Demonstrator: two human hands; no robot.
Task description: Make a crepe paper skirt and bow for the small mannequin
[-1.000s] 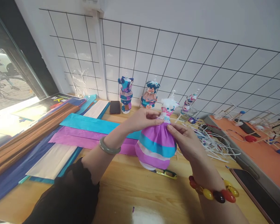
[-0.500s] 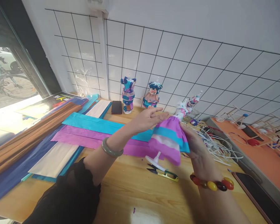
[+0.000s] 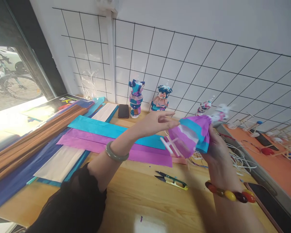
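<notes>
My right hand is wrapped round the waist of a small dress form. Its purple, blue and white striped paper skirt flares toward the left. The form leans over, lifted off the table, with its white base blurred at the lower left and its pale top at the upper right. Beside the skirt's upper edge, my left hand is open with the fingers stretched out; whether they touch the paper I cannot tell. Yellow-handled thread snips lie on the wooden table below.
Blue strips and purple strips of paper lie left of the hands, by a brown paper bundle. Decorated dress forms and a phone stand or lie near the gridded wall. White cords and an orange tray are at right.
The dress form has risen and tipped further to the right, its base swinging up and away from the snips. My right hand has moved right with it. My left hand stays near the skirt.
</notes>
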